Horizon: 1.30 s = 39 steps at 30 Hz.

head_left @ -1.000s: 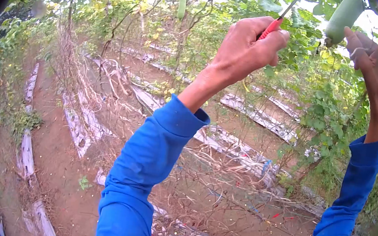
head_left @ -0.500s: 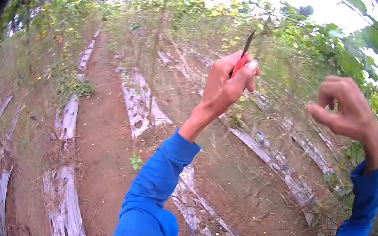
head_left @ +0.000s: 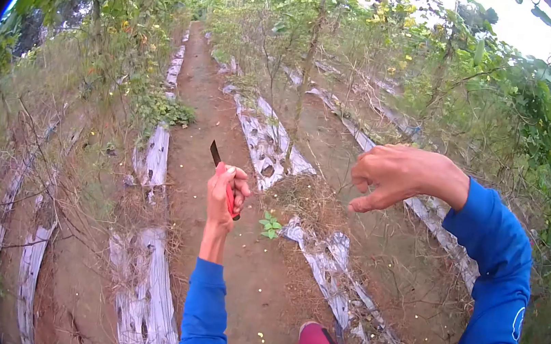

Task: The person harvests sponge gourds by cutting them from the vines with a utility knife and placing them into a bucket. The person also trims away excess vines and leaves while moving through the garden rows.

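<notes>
My left hand [head_left: 223, 196] is closed around the red handle of a knife [head_left: 229, 199]. The knife's dark blade points up and slightly left, touching nothing. To the right and a little higher, my right hand [head_left: 399, 175] hangs in the air with curved fingers and the thumb apart; no object shows in it. Both hands are above the ground, wide apart from each other. Blue sleeves cover both arms.
Strips of torn, silvery plastic sheeting [head_left: 151, 298] run along the soil rows, with a bare dirt path [head_left: 206, 129] between them. A thin upright pole [head_left: 310, 59] stands ahead. Climbing vines [head_left: 537, 115] line the right, and a small green plant [head_left: 270, 226] grows near the path.
The view has turned left. My left hand has come down and to the left with the knife still in it. My right hand has moved inward, and its thumb and fingers have spread apart.
</notes>
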{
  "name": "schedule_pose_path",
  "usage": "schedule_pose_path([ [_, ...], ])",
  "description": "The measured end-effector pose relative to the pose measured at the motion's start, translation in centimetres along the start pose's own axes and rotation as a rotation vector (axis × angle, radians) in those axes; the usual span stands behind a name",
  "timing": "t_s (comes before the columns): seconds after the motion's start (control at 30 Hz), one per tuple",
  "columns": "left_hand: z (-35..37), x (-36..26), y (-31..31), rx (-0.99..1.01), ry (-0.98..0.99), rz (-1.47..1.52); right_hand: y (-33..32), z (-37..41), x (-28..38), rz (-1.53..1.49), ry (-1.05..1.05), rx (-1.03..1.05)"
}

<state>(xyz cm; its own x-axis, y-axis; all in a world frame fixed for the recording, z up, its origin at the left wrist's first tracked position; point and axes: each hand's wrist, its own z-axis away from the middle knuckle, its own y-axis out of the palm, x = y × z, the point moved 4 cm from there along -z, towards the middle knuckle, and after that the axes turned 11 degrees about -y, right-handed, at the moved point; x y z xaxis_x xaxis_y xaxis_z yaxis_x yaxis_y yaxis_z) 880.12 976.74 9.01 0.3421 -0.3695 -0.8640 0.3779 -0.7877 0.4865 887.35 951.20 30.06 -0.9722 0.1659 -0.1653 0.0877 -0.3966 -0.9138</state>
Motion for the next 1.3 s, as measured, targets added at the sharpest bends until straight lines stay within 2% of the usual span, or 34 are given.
schedule_pose_path([
  [0.13, -2.5, -0.3, -3.5, 0.022, -0.084, -0.052, 0.6, -4.0, 0.0, -0.068, 0.033, 0.034],
  [0.37, -11.9, -1.4, -7.1, 0.179, -0.106, -0.069, -0.3, -8.7, -3.9, -0.061, 0.281, 0.130],
  [0.67, -19.4, 0.1, -15.0, 0.186, -0.288, -0.271, -3.6, -17.3, -12.7, -0.127, 0.302, -0.035],
  [0.8, -22.9, 0.8, -17.1, 0.215, -0.368, -0.311, -4.6, -20.7, -16.3, -0.162, 0.327, 0.022],
  [0.9, -26.2, 1.8, -18.7, 0.241, -0.424, -0.322, -4.3, -23.7, -20.1, -0.192, 0.318, -0.019],
  [0.93, -27.3, 2.1, -19.3, 0.196, -0.439, -0.352, -3.9, -24.5, -21.2, -0.202, 0.326, 0.002],
  [1.0, -30.0, 2.6, -20.3, 0.180, -0.438, -0.376, -3.1, -25.9, -24.8, -0.211, 0.305, 0.009],
  [1.07, -33.3, 2.9, -21.5, 0.157, -0.512, -0.345, -2.5, -26.4, -28.6, -0.214, 0.470, 0.051],
  [1.13, -37.3, 3.8, -22.7, 0.183, -0.472, -0.307, -4.1, -27.5, -30.2, -0.135, 0.539, 0.076],
  [1.2, -42.0, 5.1, -24.1, 0.183, -0.433, -0.268, -4.8, -28.3, -32.2, -0.301, 0.601, 0.253],
  [1.23, -43.9, 5.7, -24.7, 0.142, -0.461, -0.265, -3.6, -29.3, -33.9, -0.319, 0.636, 0.272],
  [1.27, -46.1, 6.3, -24.6, 0.110, -0.466, -0.246, -2.3, -30.4, -36.4, -0.348, 0.646, 0.149],
  [1.3, -51.5, 7.6, -22.8, 0.160, -0.491, -0.254, -4.3, -28.5, -40.5, -0.302, 0.738, 0.001],
])
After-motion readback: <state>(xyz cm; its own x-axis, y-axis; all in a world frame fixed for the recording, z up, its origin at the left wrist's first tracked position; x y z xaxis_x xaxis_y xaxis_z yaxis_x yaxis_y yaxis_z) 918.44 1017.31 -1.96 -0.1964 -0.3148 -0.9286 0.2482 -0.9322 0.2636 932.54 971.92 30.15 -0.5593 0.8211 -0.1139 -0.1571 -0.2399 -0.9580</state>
